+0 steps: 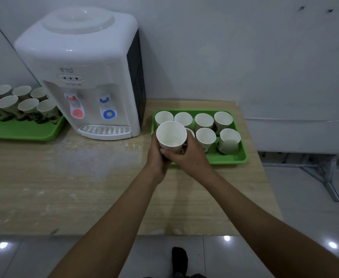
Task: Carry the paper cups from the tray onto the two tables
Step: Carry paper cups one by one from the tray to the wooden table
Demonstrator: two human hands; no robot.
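- The left forearm (108, 227) and right forearm (254, 217) reached forward from the bottom edge, above a dark foot (179, 257) on glossy floor tiles (44, 255).
- A paper cup (171, 135) sat between both hands, raised over the near left corner of the green tray (242, 156), with its empty mouth tipped toward the camera.
- Six more cups (204, 120) stood upright in that tray in two rows, and another was partly hidden behind the raised one.
- The tray lay on a pale wooden table (84, 187) against a white wall (224, 47), just right of a white water dispenser (84, 77).
- A second green tray (24, 134) full of cups stood left of the dispenser.
- The left hand (156, 157) wrapped the cup's lower part from the left.
- The right hand (188, 157) curled round it from the right, thumb across the front, overlapping the left fingers.
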